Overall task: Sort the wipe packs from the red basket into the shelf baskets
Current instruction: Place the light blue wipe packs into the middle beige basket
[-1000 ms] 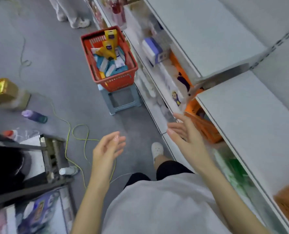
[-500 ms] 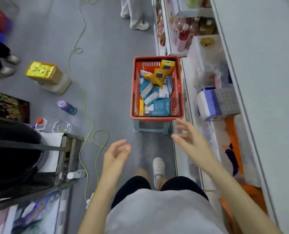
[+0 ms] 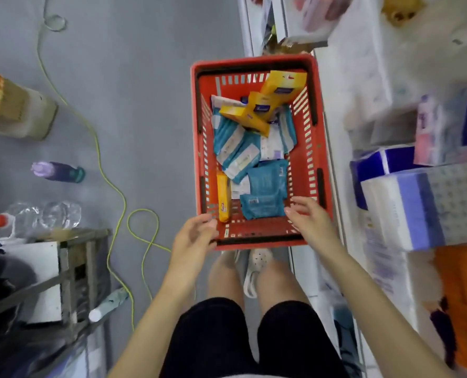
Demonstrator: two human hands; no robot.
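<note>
Head view: both my arms extended. My left hand [image 3: 195,237] and right hand [image 3: 310,223] hover at the near rim of the red basket [image 3: 254,61], fingers [image 3: 300,204] loosely spread.

Shop aisle seen from above under even light. A yellow-green cable [image 3: 99,156] loops across the grey floor [image 3: 150,77]. A purple bottle [image 3: 59,171] lies on its side, with clear plastic bottles [image 3: 49,214] near the left edge. A metal-framed stand [image 3: 82,263] occupies the lower left. White shelving [image 3: 363,77] runs along the right, stocked with blue-and-white tissue packs [image 3: 417,205] and orange packs [image 3: 461,285].
</note>
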